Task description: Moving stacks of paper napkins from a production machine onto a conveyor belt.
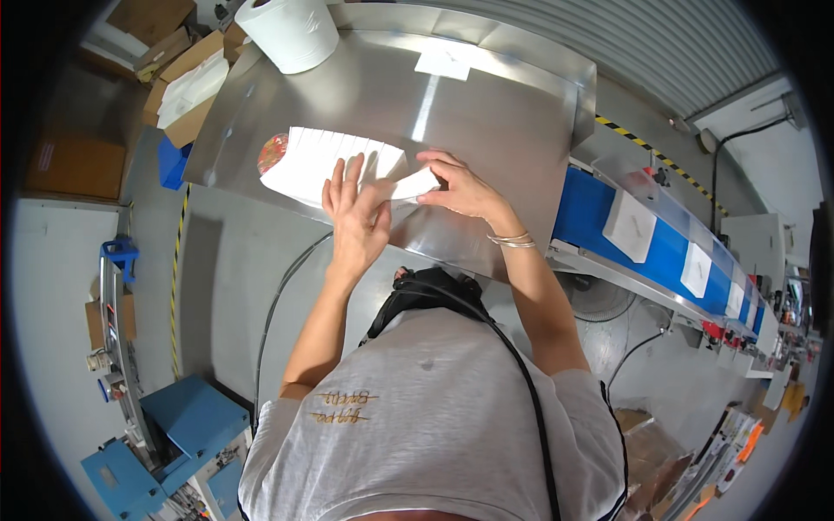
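Observation:
A row of thin white packets [300,165] stands side by side on the steel table, its left end showing a red patterned face [273,154]. My left hand [354,221] rests over the near right part of this row with its fingers stretched out. At the row's right end, my right hand [465,189] has thumb and fingers closed on a white packet [415,184], which is tilted away from the others. The left hand's thumb lies close to that packet; whether it touches cannot be made out.
The steel table [495,130] carries a large white roll [291,35] at the far left and a flat white piece [444,62] at the back. To the right runs a blue conveyor belt [584,207] with several white packs. An open carton [187,126] stands beyond the left edge.

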A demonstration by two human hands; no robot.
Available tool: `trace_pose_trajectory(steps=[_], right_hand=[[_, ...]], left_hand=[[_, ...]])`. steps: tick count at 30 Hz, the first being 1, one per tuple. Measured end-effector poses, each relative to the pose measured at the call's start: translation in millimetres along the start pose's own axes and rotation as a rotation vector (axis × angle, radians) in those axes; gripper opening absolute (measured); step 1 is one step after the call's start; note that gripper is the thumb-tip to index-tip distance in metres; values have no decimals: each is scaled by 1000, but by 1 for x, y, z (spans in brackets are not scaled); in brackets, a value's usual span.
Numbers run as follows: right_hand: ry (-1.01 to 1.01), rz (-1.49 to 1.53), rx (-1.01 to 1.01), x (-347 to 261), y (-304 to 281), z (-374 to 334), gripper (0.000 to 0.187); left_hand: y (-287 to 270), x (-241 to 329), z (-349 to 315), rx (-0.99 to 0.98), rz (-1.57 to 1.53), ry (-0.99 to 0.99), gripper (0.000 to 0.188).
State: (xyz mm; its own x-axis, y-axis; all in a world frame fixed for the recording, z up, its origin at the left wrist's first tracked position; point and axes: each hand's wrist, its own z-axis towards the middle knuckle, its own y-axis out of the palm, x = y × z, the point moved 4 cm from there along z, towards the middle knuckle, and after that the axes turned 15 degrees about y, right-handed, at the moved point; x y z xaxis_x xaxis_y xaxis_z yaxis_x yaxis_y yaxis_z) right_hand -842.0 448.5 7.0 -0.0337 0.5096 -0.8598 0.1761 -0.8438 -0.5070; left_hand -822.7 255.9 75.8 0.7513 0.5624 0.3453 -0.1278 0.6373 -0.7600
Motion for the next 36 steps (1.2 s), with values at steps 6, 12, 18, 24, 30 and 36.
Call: trace_pose_trajectory(steps=[6, 12, 18, 24, 30, 36], right_hand=[[461, 605, 375, 55, -40, -60, 31], [841, -100, 848, 177, -155, -157, 52], [965, -899, 1146, 97, -165, -164, 65], [259, 129, 143, -3, -36, -27, 50], [163, 89, -134, -16, 2, 21, 50], [521, 445, 446, 63, -39, -49, 35]], left_hand=[[-6, -17, -3, 58, 117, -44, 41], [-6, -17, -8, 100, 147, 1, 36], [-2, -13, -5, 112, 101, -1, 32], [-4, -15, -6, 91, 72, -19, 28], [-8, -16, 2, 56, 22, -27, 32], [-14, -29, 3, 94, 89, -65, 30]])
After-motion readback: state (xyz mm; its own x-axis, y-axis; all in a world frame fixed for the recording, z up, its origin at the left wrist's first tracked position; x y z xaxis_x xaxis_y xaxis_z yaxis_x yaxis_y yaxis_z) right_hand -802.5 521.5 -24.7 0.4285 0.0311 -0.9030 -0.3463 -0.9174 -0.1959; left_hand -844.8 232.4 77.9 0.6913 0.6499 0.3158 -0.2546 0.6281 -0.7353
